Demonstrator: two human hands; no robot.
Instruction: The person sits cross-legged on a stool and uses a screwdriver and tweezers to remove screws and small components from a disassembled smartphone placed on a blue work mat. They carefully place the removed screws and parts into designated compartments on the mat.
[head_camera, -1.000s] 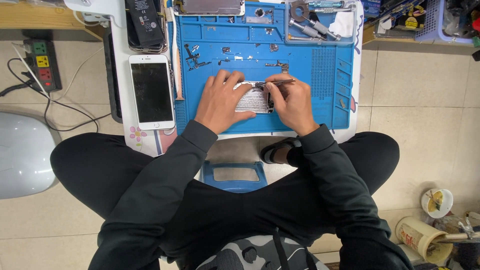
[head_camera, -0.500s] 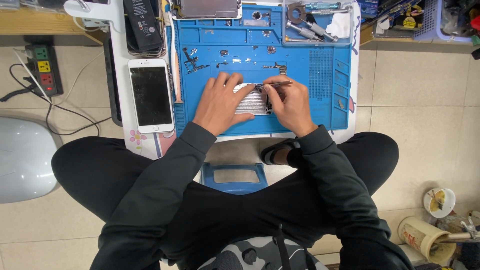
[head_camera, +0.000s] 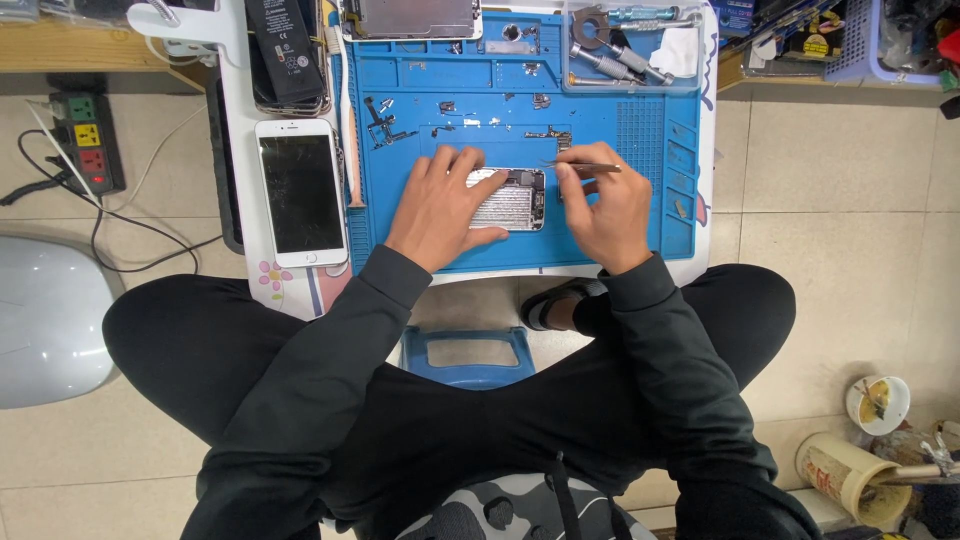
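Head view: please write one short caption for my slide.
Left hand steadies an opened phone on a blue mat; right hand holds tweezers.

Left hand (head_camera: 440, 205) pins the opened phone chassis (head_camera: 508, 200) flat near the blue mat's (head_camera: 640, 230) front edge; right hand (head_camera: 605, 205) grips tweezers (head_camera: 580, 167) at the chassis's right end.

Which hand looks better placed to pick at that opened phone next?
Probably the right hand: it already holds the tweezers, tips at the opened phone. The left hand lies flat on the phone, steadying it.
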